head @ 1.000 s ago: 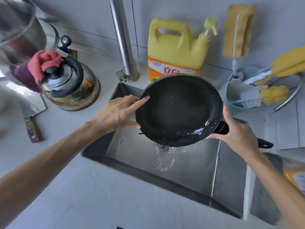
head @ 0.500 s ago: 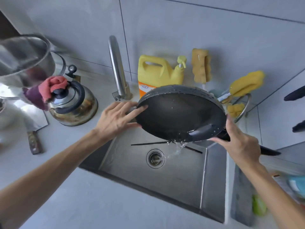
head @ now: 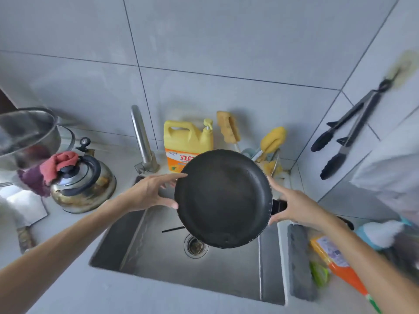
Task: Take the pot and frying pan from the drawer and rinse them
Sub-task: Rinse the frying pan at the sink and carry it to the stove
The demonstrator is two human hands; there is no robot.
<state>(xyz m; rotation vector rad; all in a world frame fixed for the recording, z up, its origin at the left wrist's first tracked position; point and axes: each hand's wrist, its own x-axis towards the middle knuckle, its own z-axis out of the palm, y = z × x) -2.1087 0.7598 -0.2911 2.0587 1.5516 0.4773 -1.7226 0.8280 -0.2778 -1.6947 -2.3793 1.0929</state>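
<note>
1. Setting: grey tiled wall above a pale counter with a steel sink set into it.
2. Pot: steel, blurred, at the far left edge on the counter.
3. Kettle: steel, black handle, a red cloth draped on it, left of the sink.
4. Left hand: fingers spread wide, tips against the left rim of the frying pan.
5. Tap: upright behind the sink.
6. Soap bottle: yellow, against the wall, partly behind the pan.
7. Frying pan: black, tilted up with its inside facing the camera, held over the sink above the drain.
8. Right hand: fingers curled on the pan's right rim where the handle begins.
9. Tongs: black, hanging on the right wall.
</note>
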